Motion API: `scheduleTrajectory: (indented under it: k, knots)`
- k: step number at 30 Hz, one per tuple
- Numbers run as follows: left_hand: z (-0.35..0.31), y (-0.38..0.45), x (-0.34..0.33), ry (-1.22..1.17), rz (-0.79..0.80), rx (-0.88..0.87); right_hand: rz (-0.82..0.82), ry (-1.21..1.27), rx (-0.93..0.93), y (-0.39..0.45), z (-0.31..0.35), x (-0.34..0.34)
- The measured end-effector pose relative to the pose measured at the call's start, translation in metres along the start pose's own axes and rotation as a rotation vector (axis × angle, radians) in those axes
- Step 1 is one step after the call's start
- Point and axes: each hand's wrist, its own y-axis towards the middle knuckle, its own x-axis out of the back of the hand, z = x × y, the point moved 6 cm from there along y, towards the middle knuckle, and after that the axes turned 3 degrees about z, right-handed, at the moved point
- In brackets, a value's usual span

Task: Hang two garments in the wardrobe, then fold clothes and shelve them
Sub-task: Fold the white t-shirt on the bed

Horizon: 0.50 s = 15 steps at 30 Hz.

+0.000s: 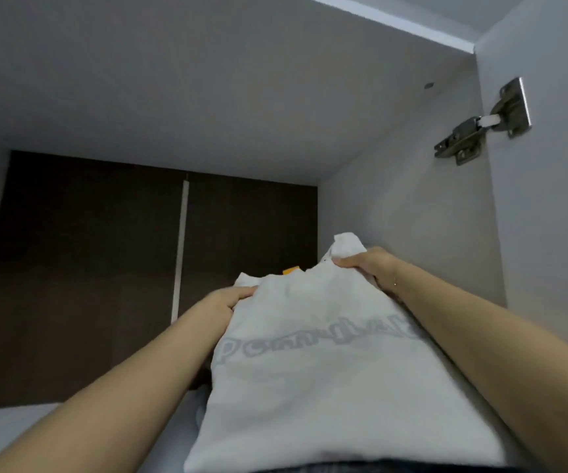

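Wardrobe shelf (9, 421) | hinge (480, 122) right | both hands grip folded shirt (327, 370)

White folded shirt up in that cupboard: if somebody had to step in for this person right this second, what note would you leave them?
Left hand: grips the far left edge of the folded white shirt.
Right hand: grips the far right corner, fingers curled over the cloth.
Where: the shirt, grey lettering up, is inside the wardrobe's upper compartment, by the right wall below the door hinge. It seems to lie on other folded clothes; something orange peeks out behind.
Done: this shirt is folded and brought to the shelf.
Left: settle it flat, let go, withdraw. Hanging and other folding cannot be judged from here.
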Motion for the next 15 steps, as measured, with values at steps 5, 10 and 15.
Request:
scheduleTrajectory:
  k: [5, 10, 15]
  knots:
    - [0.041, 0.021, 0.026, 0.043, -0.044, 0.065, 0.121, -0.192, -0.144, 0.013, -0.059, -0.028]
    - [0.039, 0.003, 0.032, 0.086, -0.003, 0.027, 0.341, -0.158, -0.124, -0.010, -0.062, -0.028]
    - [0.050, -0.032, 0.031, 0.200, 0.113, 0.038, 0.316, -0.299, -0.121, -0.053, -0.065, -0.010]
